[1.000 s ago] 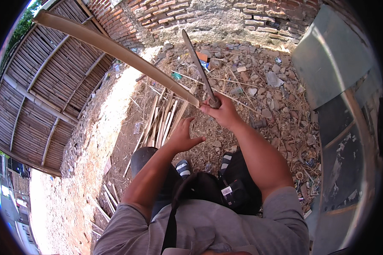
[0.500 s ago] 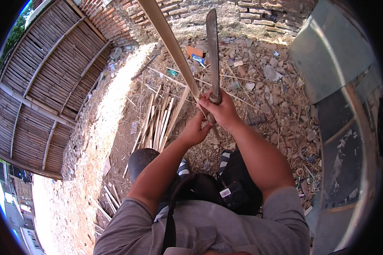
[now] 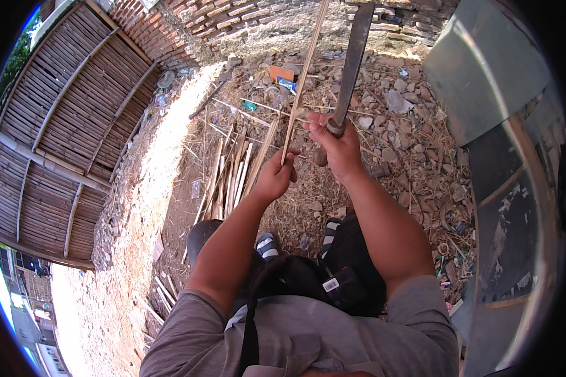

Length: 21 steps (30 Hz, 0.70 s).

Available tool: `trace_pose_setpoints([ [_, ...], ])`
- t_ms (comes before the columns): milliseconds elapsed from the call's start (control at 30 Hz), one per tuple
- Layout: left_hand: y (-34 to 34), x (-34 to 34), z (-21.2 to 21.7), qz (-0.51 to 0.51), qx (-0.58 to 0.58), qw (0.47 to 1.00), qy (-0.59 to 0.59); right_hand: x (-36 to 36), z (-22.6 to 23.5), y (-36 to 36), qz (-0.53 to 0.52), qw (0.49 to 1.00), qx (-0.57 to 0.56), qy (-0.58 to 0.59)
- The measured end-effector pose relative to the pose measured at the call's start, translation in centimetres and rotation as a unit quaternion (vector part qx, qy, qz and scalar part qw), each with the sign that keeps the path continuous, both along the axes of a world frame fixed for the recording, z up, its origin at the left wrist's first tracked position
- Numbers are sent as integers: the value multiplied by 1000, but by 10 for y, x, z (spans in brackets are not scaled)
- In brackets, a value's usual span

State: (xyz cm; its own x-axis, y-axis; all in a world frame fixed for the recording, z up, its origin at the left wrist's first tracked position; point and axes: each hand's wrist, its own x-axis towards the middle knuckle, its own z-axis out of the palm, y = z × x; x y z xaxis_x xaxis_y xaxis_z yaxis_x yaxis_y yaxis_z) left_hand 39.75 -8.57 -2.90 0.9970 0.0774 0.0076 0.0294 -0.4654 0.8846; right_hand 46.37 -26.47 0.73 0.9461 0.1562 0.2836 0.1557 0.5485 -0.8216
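Note:
My left hand is closed on the lower end of a long, thin bamboo strip, which rises past the top edge of the view. To its right, my right hand grips the wooden handle of a machete, its dark broad blade pointing up and away. The right thumb and forefinger reach toward the strip; whether they touch it I cannot tell. Below and left of my hands lies a pile of split bamboo strips on the ground.
A bamboo slat panel leans at the left. Rubble and litter cover the ground, with a brick wall behind. Grey and black sheets stand at the right. My sandalled feet are below my hands.
My hands have moved apart, the left one down and left. The bamboo strip has turned, showing its narrow edge, and its top has swung right. The machete now tilts right.

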Motion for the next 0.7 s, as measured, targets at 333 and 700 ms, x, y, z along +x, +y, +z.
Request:
trace_pose_setpoints([
  [333,35,-10,92,75,76,994,-6,16,-1,-20,-145,943,-269,-135],
  [700,46,-31,144,41,166,985,33,2,9,-16,-146,924,-311,-171],
])
